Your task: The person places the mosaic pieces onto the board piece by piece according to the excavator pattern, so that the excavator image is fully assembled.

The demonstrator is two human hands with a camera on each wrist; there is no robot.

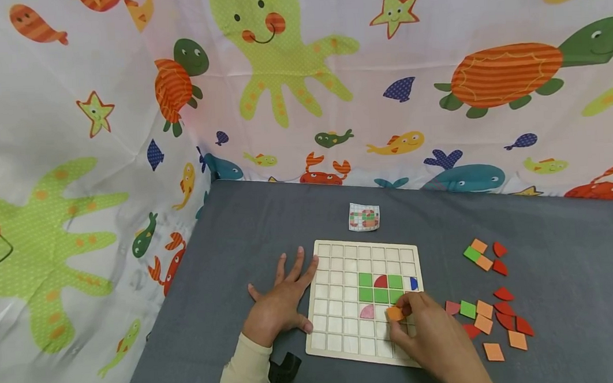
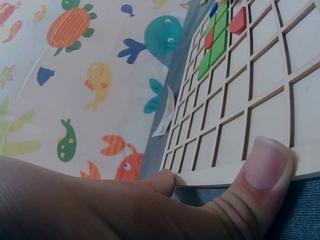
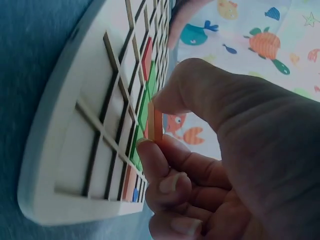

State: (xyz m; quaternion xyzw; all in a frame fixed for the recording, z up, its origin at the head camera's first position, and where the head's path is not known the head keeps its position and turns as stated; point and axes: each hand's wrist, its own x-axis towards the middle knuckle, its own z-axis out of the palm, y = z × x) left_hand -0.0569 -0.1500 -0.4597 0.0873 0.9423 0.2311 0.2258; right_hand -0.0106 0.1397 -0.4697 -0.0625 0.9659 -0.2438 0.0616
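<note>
A wooden grid board (image 1: 339, 325) lies on the table, with green square tiles (image 1: 381, 296), a red quarter-round tile (image 1: 380, 281), a pink one (image 1: 367, 311) and a blue tile (image 1: 413, 283) in its cells. My left hand (image 1: 278, 308) is spread along the board's left side, its thumb on the rim in the left wrist view. Over the right part of the board, my right hand (image 1: 433, 329) pinches an orange square tile (image 3: 155, 122) between thumb and fingers. Another orange tile (image 3: 129, 183) sits in the board near the blue one in the right wrist view; my hand hides it from the head view.
Right of the board lie loose tiles: orange squares (image 1: 494, 352), red quarter-rounds (image 1: 523, 326) and a green square (image 1: 467, 309). A smaller group with a green tile (image 1: 472, 254) lies farther back. Behind the board is a small pattern card (image 1: 364, 217). A black strap-like object (image 1: 284, 369) is by my left wrist.
</note>
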